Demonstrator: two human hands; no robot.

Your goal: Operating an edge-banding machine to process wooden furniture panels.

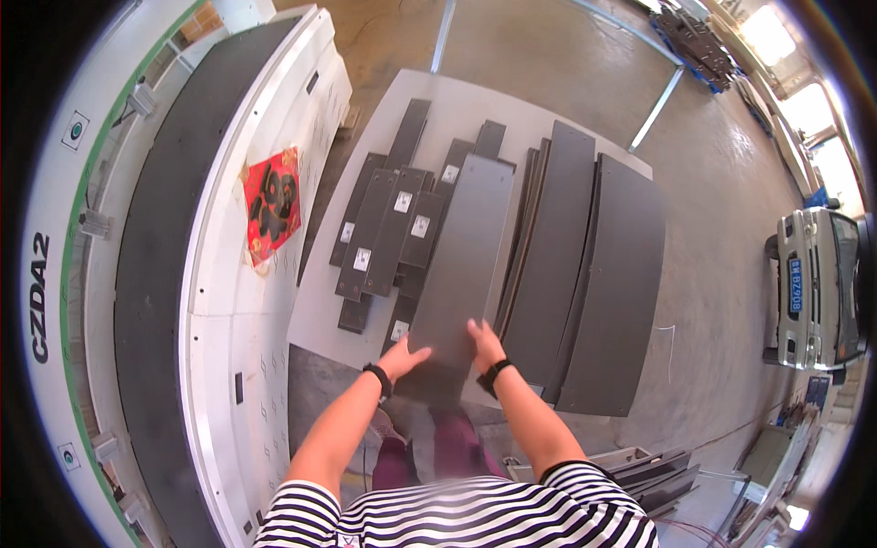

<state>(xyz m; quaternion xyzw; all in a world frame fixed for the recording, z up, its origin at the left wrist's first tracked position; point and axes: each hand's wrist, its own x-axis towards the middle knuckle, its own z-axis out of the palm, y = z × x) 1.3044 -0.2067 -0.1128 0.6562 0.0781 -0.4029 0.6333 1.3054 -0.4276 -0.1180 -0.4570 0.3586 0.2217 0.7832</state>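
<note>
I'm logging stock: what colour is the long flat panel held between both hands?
The long flat rectangular panel is dark grey, clearest in the head view.

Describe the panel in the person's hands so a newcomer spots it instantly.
Right of the white machine, a large pale sheet carries dark panels. At its near side, the left hand and right hand grip a long grey panel by its edges. Only this one is held, and its visible face is unlabelled, unlike the shorter white-labelled panels to its left.

Dark-grey panel [463, 265], black-and-white striped shirt [457, 517], maroon trousers [457, 446], red-and-black poster [274, 203], pale-grey board [452, 99].
</note>
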